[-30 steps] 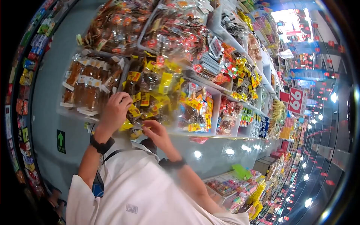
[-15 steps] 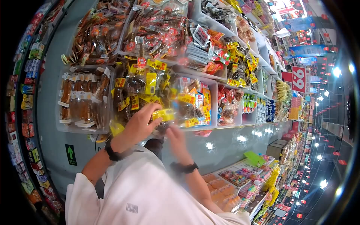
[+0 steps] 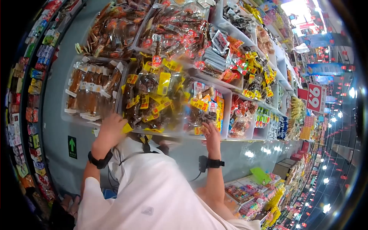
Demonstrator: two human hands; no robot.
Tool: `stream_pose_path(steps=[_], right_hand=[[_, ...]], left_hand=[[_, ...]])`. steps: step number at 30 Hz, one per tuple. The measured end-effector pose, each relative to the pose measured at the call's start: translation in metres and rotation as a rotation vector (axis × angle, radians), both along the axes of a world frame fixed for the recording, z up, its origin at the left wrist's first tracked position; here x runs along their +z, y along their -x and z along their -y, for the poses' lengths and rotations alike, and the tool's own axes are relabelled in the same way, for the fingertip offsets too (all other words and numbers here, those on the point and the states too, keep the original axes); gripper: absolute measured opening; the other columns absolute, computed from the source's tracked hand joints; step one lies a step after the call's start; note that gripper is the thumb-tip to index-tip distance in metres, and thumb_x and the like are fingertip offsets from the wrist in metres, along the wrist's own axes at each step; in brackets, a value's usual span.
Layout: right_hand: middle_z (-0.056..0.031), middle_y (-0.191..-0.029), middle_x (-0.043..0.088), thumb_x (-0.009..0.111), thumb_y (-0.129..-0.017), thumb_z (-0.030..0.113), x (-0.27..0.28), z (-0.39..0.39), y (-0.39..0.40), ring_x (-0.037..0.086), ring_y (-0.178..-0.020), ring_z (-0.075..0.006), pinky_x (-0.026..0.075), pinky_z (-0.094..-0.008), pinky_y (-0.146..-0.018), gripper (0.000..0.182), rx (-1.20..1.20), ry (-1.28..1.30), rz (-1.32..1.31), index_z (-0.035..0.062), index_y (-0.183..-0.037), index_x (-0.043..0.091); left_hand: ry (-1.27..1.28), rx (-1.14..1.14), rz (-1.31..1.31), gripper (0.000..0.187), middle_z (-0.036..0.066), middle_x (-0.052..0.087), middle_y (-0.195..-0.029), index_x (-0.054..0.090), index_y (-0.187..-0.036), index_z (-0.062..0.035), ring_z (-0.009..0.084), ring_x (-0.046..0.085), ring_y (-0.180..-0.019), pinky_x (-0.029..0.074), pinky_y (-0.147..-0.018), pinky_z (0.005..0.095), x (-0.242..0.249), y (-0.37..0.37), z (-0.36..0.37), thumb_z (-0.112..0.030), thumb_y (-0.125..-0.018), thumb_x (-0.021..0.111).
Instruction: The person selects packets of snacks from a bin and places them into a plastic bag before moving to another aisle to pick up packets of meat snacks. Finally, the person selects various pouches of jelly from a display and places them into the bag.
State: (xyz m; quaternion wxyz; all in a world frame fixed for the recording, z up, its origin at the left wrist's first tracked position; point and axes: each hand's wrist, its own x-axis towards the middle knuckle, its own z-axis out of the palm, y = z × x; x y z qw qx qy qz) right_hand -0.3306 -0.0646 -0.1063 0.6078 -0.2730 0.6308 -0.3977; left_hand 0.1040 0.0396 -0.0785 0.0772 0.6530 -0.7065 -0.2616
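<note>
My left hand curls over the front left corner of a clear plastic bin full of dark snack packs with yellow labels. Farther right along the same front rim, my right hand lies with fingers spread against the bin wall, just below packs with orange labels. Each wrist carries a black band. A white shirt fills the lower middle of the view. A neighbouring bin of brown, white-tagged packs sits just left of my left hand.
Above are more bins of red-labelled packs. The shelf row runs right toward a red "66" sign. Below right stands a low display of colourful sweets. A green arrow sign marks the grey floor beside another shelf.
Both hands have left the yellow-labelled pack they handled in front of the bin. The left moved to the bin's left corner, the right out to its right front rim.
</note>
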Motion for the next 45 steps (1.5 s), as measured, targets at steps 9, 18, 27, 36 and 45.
stream_pose_path(steps=[9,18,27,36,45], right_hand=[[-0.0106,-0.105,0.070,0.060,-0.098,0.021,0.010,-0.043,-0.003,0.065,-0.086,-0.0140,0.051,-0.0263,-0.081,0.039,0.051,0.000,-0.033,-0.0032,-0.129,0.057],[-0.0102,-0.109,0.069,0.067,-0.094,0.017,0.026,-0.079,-0.074,0.065,-0.094,-0.0161,0.051,-0.0274,-0.084,0.038,0.335,0.031,-0.004,0.0001,-0.127,0.059],[-0.0092,-0.103,0.067,0.073,-0.090,0.013,0.063,-0.080,-0.142,0.063,-0.097,-0.0140,0.052,-0.0278,-0.083,0.031,0.569,0.405,-0.314,0.0030,-0.118,0.063],[0.0009,-0.089,0.064,0.061,-0.100,0.014,-0.005,-0.066,-0.081,0.059,-0.079,-0.0076,0.050,-0.0247,-0.071,0.011,0.008,0.311,-0.071,0.0039,-0.099,0.064],[-0.0068,-0.091,0.069,0.066,-0.093,0.010,-0.090,-0.138,-0.111,0.066,-0.084,-0.0149,0.053,-0.0295,-0.079,0.016,0.433,0.274,-0.353,-0.0004,-0.105,0.066]], left_hand=[[0.101,0.018,-0.118,0.032,0.013,0.065,-0.111,0.072,-0.104,-0.0027,0.0326,0.056,-0.115,0.046,-0.100,0.0420,0.017,0.004,0.005,-0.015,-0.075,0.077],[0.339,-0.019,-0.398,0.011,0.013,0.069,-0.103,0.067,-0.096,0.0002,0.0347,0.063,-0.100,0.049,-0.092,0.0437,0.042,0.016,0.024,-0.007,-0.088,0.065],[0.359,-0.360,-0.655,0.015,0.014,0.069,-0.100,0.066,-0.103,-0.0025,0.0341,0.064,-0.094,0.051,-0.085,0.0432,0.068,0.074,0.059,-0.010,-0.090,0.065],[0.209,-0.172,-0.398,0.055,0.013,0.060,-0.128,0.053,-0.137,-0.0095,0.0331,0.056,-0.117,0.045,-0.101,0.0423,0.058,0.017,0.023,-0.011,-0.085,0.070],[0.089,0.045,-0.435,0.039,0.016,0.062,-0.122,0.061,-0.126,-0.0066,0.0363,0.058,-0.113,0.046,-0.099,0.0430,0.032,-0.011,0.006,-0.013,-0.089,0.068]])
